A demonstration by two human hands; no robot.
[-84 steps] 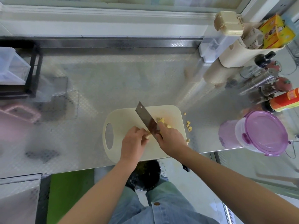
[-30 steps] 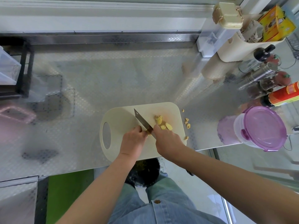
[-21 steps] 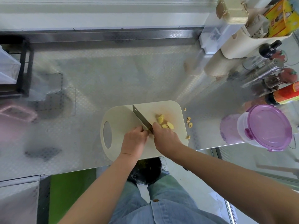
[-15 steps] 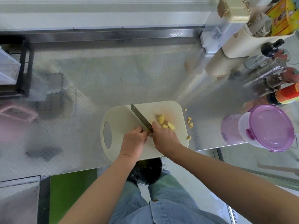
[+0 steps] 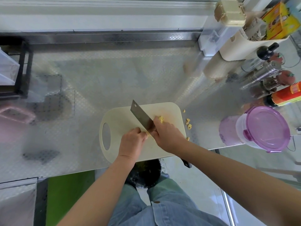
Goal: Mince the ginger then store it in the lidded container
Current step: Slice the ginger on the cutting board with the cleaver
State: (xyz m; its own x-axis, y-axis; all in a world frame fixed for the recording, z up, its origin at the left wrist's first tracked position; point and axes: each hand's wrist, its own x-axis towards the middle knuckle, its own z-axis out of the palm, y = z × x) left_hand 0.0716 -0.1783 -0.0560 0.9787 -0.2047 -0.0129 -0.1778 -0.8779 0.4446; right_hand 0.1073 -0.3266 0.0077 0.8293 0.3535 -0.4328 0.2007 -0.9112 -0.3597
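roughly partway through mincing: knife clenched in right hand, ginger pinched by curled left hand just beside it, coarse chunks beyond, closed container well right of the grip.

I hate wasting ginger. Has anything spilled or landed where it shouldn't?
Yes. Several ginger bits have scattered off the cutting board onto the steel counter to its right, one close to the counter's front edge.
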